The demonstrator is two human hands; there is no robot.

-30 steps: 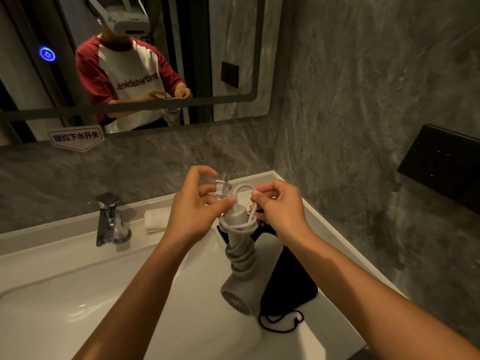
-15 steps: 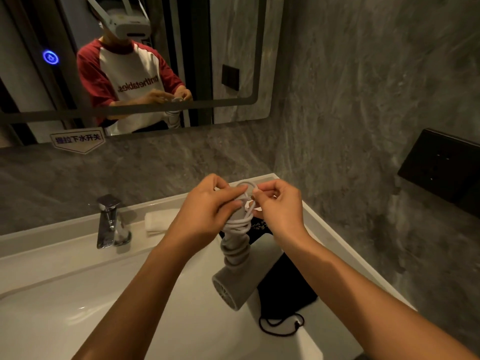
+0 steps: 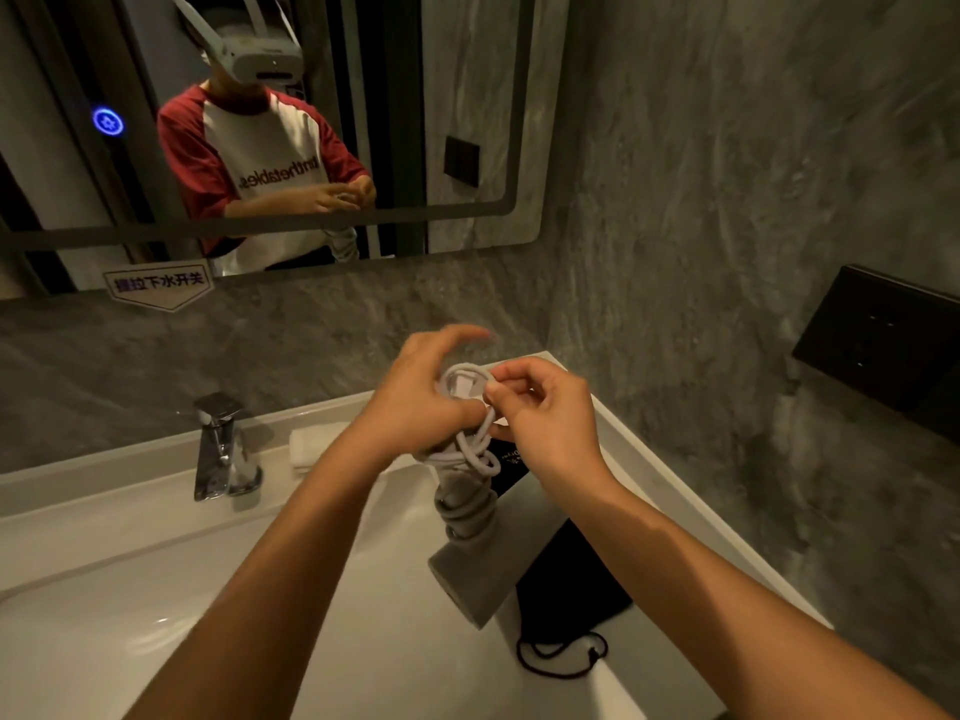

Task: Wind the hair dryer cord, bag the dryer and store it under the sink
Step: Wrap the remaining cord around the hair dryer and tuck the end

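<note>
A grey hair dryer [image 3: 480,569] hangs head-down over the white sink [image 3: 156,589], its handle pointing up. The white cord [image 3: 475,449] is coiled around the handle. My left hand [image 3: 421,402] grips the top of the handle and the cord's end; the plug is hidden in the hands. My right hand [image 3: 540,418] pinches a loop of the cord just right of the handle. A black drawstring bag [image 3: 566,584] lies flat on the counter behind the dryer, its string trailing toward the front.
A chrome faucet [image 3: 221,449] stands at the back left of the basin, with a folded white towel [image 3: 306,446] beside it. A mirror [image 3: 467,96] hangs above. A black wall panel [image 3: 883,345] sits on the grey stone wall to the right.
The plug end, held up and visible a second ago, has been tucked in among the coils. Both hands closed together at the handle top, and the dryer's head swung left.
</note>
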